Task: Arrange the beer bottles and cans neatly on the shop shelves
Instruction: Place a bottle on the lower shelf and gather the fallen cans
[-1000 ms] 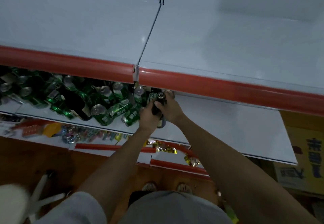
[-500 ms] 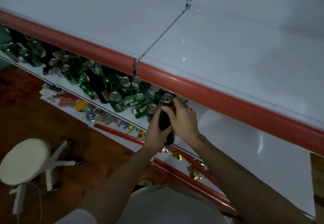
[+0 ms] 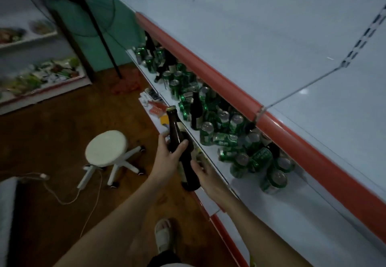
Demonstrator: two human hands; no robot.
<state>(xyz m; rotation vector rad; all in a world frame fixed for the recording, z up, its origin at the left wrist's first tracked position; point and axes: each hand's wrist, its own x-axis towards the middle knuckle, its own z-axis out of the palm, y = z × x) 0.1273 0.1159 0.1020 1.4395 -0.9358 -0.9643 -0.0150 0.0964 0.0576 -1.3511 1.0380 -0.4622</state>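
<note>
A dark brown beer bottle is out in front of the middle shelf, tilted, its cap up and away from me. My left hand grips its neck and shoulder. My right hand holds its lower body near the base. On the middle shelf lies a jumble of green beer cans, some upright, some on their sides, with another dark bottle standing among them and more bottles at the far end.
The white top shelf with a red front strip overhangs the cans. A white round stool and a cable lie on the brown floor at left. A standing fan and another rack are at the far left.
Both hands have pulled the brown bottle out from among the cans, away from the shelf and lower. My head has turned left, so the stool and the floor now show.
</note>
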